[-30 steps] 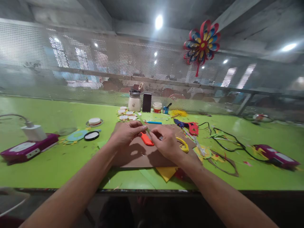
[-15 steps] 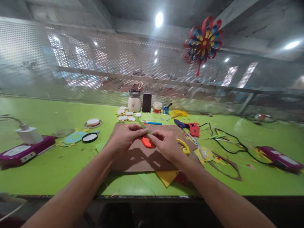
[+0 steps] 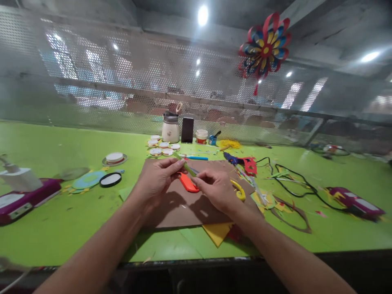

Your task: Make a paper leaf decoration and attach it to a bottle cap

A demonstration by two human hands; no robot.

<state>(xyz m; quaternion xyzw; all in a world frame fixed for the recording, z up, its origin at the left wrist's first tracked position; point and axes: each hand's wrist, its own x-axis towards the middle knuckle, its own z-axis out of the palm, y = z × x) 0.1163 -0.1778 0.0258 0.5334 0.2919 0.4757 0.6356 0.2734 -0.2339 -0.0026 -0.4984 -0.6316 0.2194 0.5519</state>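
Note:
Both my hands meet over a brown cardboard sheet (image 3: 180,208) on the green table (image 3: 61,212). My left hand (image 3: 157,177) pinches a thin green paper strip (image 3: 183,162) between thumb and fingers. My right hand (image 3: 216,188) is closed on the strip's lower end. Just under the fingers lies an orange-handled tool (image 3: 188,183), and a yellow curled handle (image 3: 239,190) shows beside my right hand. Whether the right hand also holds these is hidden.
Yellow paper (image 3: 217,232) pokes from under the cardboard. A white jar (image 3: 170,127), a phone (image 3: 187,130) and small pots stand at the back. Paper discs (image 3: 88,179), a purple device (image 3: 23,198), black cables (image 3: 294,179), red cut-outs (image 3: 249,165), another purple device (image 3: 355,202). A paper pinwheel (image 3: 265,47) hangs above.
My hands stay together on the green strip, shifting slightly; the strip's free end tilts a little. The view has tipped up a bit.

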